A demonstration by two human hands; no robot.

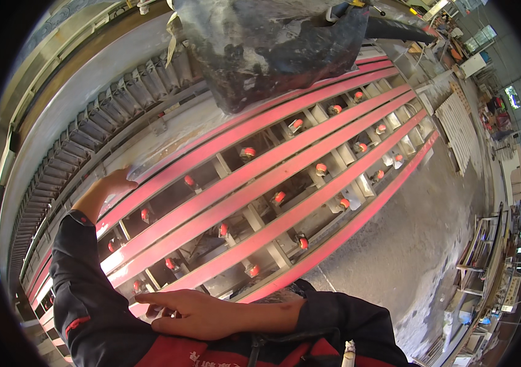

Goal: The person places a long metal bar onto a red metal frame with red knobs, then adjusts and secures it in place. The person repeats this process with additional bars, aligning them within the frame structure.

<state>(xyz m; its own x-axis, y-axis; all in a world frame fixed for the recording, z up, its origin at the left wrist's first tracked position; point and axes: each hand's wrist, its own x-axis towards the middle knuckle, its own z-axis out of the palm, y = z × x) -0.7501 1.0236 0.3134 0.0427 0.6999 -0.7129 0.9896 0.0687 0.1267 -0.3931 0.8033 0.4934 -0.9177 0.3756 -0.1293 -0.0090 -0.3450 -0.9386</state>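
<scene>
My left hand (114, 182) reaches out over the far long edge of a machine bed, its fingertips at the outer pink-red strip (159, 175). Blur there hides whether the fingers touch it or hold anything. My right hand (201, 316) is held in front of my torso, above the near end of the bed, with fingers partly curled. A small pale spot shows among those fingers; I cannot tell what it is. Between the long strips sit several small red wheels (279, 197) on metal brackets.
A stained dark cover (269, 50) hangs over the bed's far part. Pleated bellows (100, 114) run along the rail at left. Concrete floor (380, 243) lies to the right, with a metal rack (476, 261) beyond. A whitish stick (348, 353) juts up at the bottom edge.
</scene>
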